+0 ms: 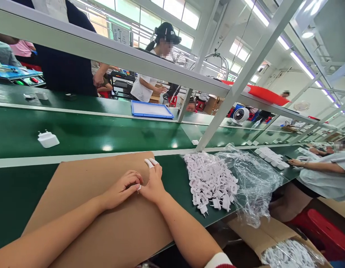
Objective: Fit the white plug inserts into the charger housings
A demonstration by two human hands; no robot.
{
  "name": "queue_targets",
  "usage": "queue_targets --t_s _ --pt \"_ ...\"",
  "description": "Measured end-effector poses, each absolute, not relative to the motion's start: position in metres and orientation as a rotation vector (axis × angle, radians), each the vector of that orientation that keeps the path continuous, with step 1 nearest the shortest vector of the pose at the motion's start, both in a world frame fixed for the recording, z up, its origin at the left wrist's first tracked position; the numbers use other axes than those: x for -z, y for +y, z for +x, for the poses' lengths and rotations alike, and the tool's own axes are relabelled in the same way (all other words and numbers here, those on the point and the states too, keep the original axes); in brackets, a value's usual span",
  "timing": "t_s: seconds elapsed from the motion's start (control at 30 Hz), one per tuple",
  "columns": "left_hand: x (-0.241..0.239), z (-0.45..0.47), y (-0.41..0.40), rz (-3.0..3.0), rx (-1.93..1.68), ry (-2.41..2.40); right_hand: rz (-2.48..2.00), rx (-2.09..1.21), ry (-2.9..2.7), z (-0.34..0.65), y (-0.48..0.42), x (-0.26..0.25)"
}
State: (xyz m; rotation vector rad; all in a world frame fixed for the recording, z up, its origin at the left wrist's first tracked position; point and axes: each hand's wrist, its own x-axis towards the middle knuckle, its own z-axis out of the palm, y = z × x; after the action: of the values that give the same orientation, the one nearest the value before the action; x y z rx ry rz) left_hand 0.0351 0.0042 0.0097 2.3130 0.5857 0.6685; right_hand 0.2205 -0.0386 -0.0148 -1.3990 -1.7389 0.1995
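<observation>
Over a flat sheet of brown cardboard (105,223), my two hands meet. My left hand (120,190) is closed, its thumb and fingertips pinching a small white finger cot (139,187) at the tip of my right thumb. My right hand (154,182) has its fingers stretched out and holds nothing. White finger cots (149,163) also cover two of its fingertips. Right of my right hand lies a heap of white plug parts (210,180), some with two pins showing, apart from both hands.
Clear plastic film (253,178) lies beside the heap. A white charger (48,139) rests on the green conveyor belt (119,130). A metal frame (217,111) crosses ahead. Below right stands a carton (253,238) of white parts. A co-worker (326,171) sits right.
</observation>
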Motion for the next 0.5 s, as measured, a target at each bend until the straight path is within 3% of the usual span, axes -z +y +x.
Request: queue_targets --t_s 0.5 --pt "-0.0104 0.0341 -0.0019 2.254 -0.701 0.584 -1.461 -0.206 -1.579 0.2133 -0.0376 0.0251"
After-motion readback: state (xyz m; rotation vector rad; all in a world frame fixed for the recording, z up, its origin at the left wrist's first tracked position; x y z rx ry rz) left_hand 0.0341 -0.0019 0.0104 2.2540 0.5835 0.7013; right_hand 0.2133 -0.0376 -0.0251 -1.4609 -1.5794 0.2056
